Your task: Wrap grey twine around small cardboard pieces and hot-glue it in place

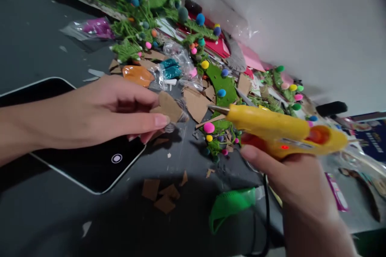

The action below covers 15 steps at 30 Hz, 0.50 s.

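Note:
Between the thumb and fingers of my left hand (120,108) is a small cardboard piece (169,107) with grey yarn wound around part of it. My right hand (289,176) is wrapped round the handle of a yellow hot glue gun (268,128), whose red light is lit. The gun's metal nozzle (218,109) points left toward the cardboard piece, with a gap between them. Beneath my left hand lies a black-screened tablet (90,172) with a pale edge.
Cardboard scraps (164,202) lie near the front, left of a green plastic object (232,207). Green yarn pieces with coloured pompoms (209,127) spread across the back. Plastic bags hold orange material (138,75) and purple material (98,28). A black cable (266,217) hangs below the glue gun.

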Motion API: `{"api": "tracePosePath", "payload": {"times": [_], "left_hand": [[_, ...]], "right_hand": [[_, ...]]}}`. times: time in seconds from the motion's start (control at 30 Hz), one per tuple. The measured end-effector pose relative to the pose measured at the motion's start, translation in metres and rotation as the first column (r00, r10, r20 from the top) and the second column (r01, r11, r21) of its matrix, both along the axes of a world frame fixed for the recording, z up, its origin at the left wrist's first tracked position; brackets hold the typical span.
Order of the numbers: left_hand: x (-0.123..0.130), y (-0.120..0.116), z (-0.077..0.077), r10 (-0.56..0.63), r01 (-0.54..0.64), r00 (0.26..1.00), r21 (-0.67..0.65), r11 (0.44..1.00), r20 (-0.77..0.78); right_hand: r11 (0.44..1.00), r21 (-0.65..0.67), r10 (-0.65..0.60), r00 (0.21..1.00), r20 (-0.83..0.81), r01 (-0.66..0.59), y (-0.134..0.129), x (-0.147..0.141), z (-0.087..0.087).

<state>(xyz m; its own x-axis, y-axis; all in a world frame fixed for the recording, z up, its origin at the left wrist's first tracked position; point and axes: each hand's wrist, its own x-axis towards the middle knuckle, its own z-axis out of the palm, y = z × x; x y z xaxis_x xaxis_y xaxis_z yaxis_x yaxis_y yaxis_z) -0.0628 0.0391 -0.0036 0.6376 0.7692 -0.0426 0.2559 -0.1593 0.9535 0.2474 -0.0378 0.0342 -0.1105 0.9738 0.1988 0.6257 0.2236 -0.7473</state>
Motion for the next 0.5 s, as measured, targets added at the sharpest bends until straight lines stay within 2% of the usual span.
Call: {"api": "tracePosePath", "payload": {"times": [0.07, 0.13, 0.23, 0.33, 0.4, 0.5], "left_hand": [[-0.005, 0.004, -0.008, 0.004, -0.004, 1.0, 0.019, 1.0, -0.008], [-0.008, 0.003, -0.011, 0.021, -0.019, 0.999, 0.037, 0.999, -0.044], [-0.008, 0.0, -0.007, 0.036, -0.031, 0.996, 0.057, 0.998, -0.077], [-0.007, -0.003, -0.005, 0.075, -0.074, 0.991, 0.016, 0.997, -0.115], [-0.007, -0.003, -0.007, 0.107, -0.109, 0.985, -0.006, 0.994, -0.132], [-0.005, -0.005, -0.014, 0.052, -0.054, 0.998, 0.073, 0.996, 0.036]], "right_hand": [[0.997, 0.023, 0.069, 0.997, -0.02, -0.068, 0.01, -0.021, -0.004], [0.995, 0.016, 0.094, 0.994, -0.048, -0.093, 0.013, -0.029, -0.01], [0.996, -0.055, 0.069, 0.995, -0.073, -0.073, 0.009, -0.028, -0.018], [0.991, -0.126, 0.033, 0.995, -0.089, -0.044, 0.006, -0.026, -0.021], [0.992, -0.121, 0.027, 0.993, -0.111, -0.04, 0.006, -0.028, -0.021], [0.997, -0.062, 0.047, 0.993, -0.112, -0.054, 0.008, -0.031, -0.022]]}}
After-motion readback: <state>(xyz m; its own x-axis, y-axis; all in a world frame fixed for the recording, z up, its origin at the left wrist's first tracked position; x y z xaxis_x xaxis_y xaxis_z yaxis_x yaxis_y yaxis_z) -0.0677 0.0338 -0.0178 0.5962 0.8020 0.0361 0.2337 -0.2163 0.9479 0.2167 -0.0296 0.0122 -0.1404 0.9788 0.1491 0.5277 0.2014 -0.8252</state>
